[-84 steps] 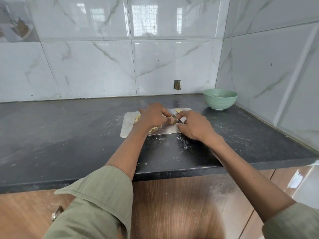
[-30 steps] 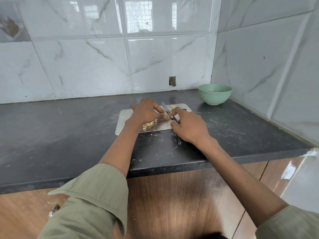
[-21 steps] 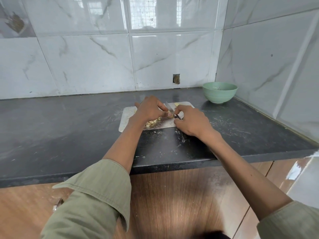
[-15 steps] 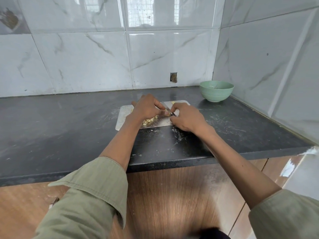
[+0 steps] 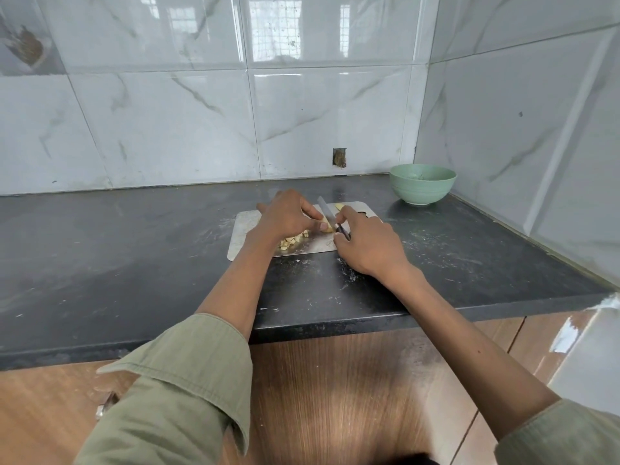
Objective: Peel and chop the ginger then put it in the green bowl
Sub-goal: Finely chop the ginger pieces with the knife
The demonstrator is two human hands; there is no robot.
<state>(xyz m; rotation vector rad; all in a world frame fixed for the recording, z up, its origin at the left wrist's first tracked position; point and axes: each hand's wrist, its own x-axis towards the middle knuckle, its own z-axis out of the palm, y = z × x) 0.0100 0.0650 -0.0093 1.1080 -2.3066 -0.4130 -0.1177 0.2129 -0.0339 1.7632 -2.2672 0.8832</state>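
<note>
A steel cutting board [image 5: 243,229] lies on the dark counter. My left hand [image 5: 288,214] pinches a small piece of peeled ginger [image 5: 327,228] on the board. My right hand [image 5: 365,246] grips a knife [image 5: 327,211] by its dark handle, and the blade rests across that piece. A pile of chopped ginger [image 5: 295,241] lies under my left palm, partly hidden. Another ginger piece [image 5: 339,206] sits at the board's far edge. The green bowl [image 5: 422,184] stands in the back right corner, well apart from both hands.
The black counter [image 5: 117,263] runs left of the board, dusted with pale specks. Tiled walls close the back and right sides. A small hole [image 5: 339,157] marks the back wall. Wooden cabinet fronts [image 5: 352,391] sit below the counter edge.
Both hands stay on the board with small shifts as the knife works at the ginger. The blade shows more now than half a second ago. The view has wobbled slightly.
</note>
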